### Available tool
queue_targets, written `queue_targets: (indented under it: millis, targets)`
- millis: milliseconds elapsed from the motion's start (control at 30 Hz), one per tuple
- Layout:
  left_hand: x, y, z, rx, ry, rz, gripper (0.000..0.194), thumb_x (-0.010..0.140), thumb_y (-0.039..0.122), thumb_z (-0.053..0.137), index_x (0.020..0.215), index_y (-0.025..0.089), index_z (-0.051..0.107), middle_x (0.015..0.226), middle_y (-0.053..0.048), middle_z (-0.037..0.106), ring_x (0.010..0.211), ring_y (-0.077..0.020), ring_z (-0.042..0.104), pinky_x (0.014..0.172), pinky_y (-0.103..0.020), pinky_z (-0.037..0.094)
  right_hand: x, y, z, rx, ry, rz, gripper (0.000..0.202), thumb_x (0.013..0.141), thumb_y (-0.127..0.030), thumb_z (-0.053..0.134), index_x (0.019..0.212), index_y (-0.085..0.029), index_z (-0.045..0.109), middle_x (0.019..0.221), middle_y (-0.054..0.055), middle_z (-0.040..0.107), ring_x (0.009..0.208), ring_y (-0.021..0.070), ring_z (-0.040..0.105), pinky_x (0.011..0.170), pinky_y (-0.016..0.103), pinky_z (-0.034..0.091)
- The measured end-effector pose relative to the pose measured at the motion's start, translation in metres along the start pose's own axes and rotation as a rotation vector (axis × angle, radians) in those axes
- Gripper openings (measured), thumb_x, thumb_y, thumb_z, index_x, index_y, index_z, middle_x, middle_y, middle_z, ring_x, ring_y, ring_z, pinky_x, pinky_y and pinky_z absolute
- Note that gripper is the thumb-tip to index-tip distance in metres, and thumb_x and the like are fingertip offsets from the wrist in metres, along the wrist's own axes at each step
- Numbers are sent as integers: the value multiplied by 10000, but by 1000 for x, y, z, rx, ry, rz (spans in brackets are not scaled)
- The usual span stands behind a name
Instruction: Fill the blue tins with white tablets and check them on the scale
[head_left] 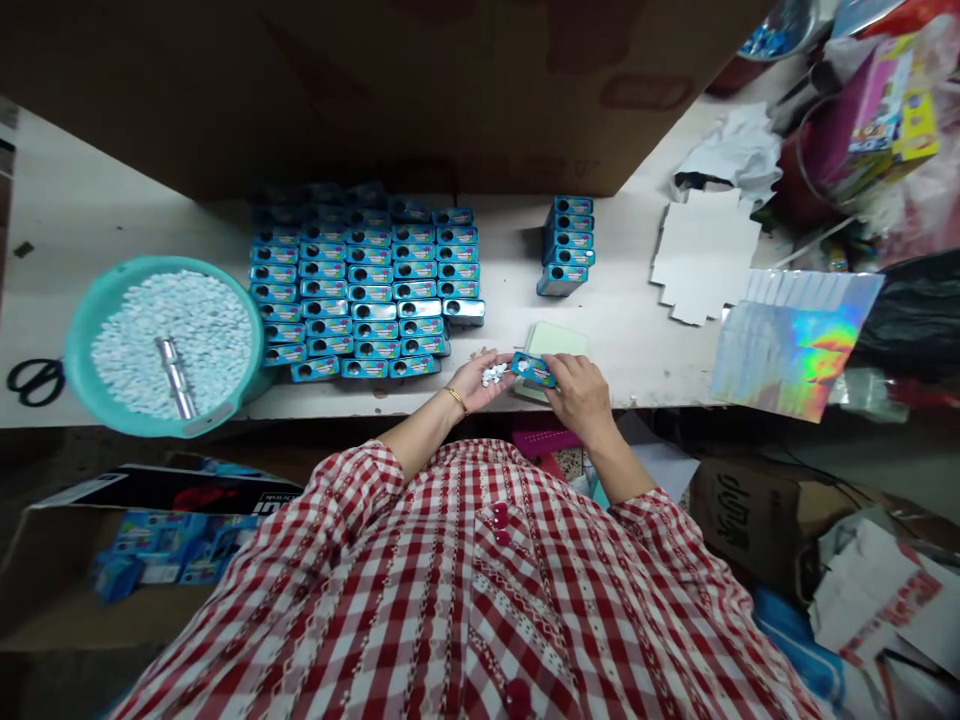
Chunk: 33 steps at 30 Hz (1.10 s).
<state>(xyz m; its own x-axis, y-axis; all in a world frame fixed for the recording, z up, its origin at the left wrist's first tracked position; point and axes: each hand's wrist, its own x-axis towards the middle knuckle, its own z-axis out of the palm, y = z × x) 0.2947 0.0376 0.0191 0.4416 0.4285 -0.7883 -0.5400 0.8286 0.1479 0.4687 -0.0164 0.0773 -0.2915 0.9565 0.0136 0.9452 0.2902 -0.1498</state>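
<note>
My left hand is cupped palm up around a small heap of white pellets. Between the fingers of my right hand is a small blue tin, its opening close to the left palm and white showing in it. Under the tin and the right hand lies a pale green flat case, partly covered. Many more blue tins stand in packed rows left of my hands, most with a dark round hole on top. A shorter column of tins stands farther back on the right.
A turquoise basin of pale pellets, with a metal cylinder on them, stands left beside black scissors. A large cardboard box blocks the back. White card and shiny holographic sheets lie right; open boxes sit below the table.
</note>
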Motion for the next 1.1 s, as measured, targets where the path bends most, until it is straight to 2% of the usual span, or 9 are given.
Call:
queue_targets:
  millis: [100, 233, 367, 500, 633, 767, 867, 967, 1100]
  targets:
    - [1, -3, 1, 3, -8, 10, 242, 891, 200, 465, 860, 62, 662, 672, -89, 654, 600, -130, 611, 615, -238, 524, -6, 6, 0, 68, 34, 14, 366, 821, -265, 530, 1172, -164, 549, 1058, 113, 622, 904, 272, 512, 762, 378, 412]
    - [-3, -2, -8, -3, -7, -1, 197, 871, 139, 479, 907, 52, 653, 729, -111, 667, 651, -140, 641, 619, -229, 525, -5, 17, 15, 401, 182, 91, 336, 828, -310, 539, 1143, -193, 532, 1045, 90, 625, 942, 243, 551, 817, 356, 451]
    - [-19, 3, -32, -40, 97, 18, 195, 866, 83, 454, 910, 50, 641, 702, -105, 662, 613, -123, 647, 547, -182, 518, 31, 12, 62, 680, 219, 153, 299, 798, -314, 571, 1074, -200, 552, 995, 68, 616, 908, 214, 579, 811, 343, 477]
    - [-39, 7, -59, -94, 208, 67, 192, 866, 70, 442, 876, 60, 633, 679, -90, 655, 585, -113, 647, 526, -170, 528, 82, -24, 109, 731, 157, 139, 306, 764, -215, 589, 1067, -174, 594, 1044, 100, 571, 986, 214, 547, 880, 351, 461]
    - [-55, 10, -79, -138, 261, 77, 206, 866, 67, 434, 935, 76, 628, 685, -86, 661, 591, -121, 657, 517, -174, 540, 100, -39, 125, 680, 146, 151, 384, 791, -181, 553, 1175, -175, 574, 1121, 117, 526, 1036, 204, 519, 893, 336, 459]
    - [-64, 11, -88, -156, 284, 73, 223, 860, 55, 428, 972, 84, 618, 686, -88, 665, 587, -129, 661, 510, -182, 547, 99, 8, 108, 546, 296, 169, 336, 845, -251, 513, 1170, -196, 578, 1118, 112, 532, 1052, 219, 499, 898, 380, 452]
    - [-66, 10, -88, -162, 304, 59, 223, 852, 42, 429, 969, 85, 614, 678, -89, 663, 572, -131, 656, 499, -187, 546, 114, 62, 95, 327, 400, 322, 263, 855, -238, 488, 1075, -212, 628, 1141, 127, 536, 1065, 261, 466, 883, 448, 423]
    - [-67, 9, -83, -164, 306, 57, 220, 850, 38, 429, 961, 81, 614, 688, -94, 664, 580, -132, 657, 501, -186, 546, 136, 100, 93, 158, 328, 346, 193, 849, -198, 493, 927, -208, 669, 1177, 140, 545, 1093, 296, 439, 864, 479, 387]
    - [-67, 10, -79, -153, 290, 64, 244, 850, 37, 428, 997, 68, 620, 694, -99, 668, 583, -132, 656, 513, -187, 545, 134, 112, 87, 36, 205, 198, 216, 855, -139, 461, 794, -186, 663, 1232, 131, 535, 1142, 298, 406, 900, 482, 345]
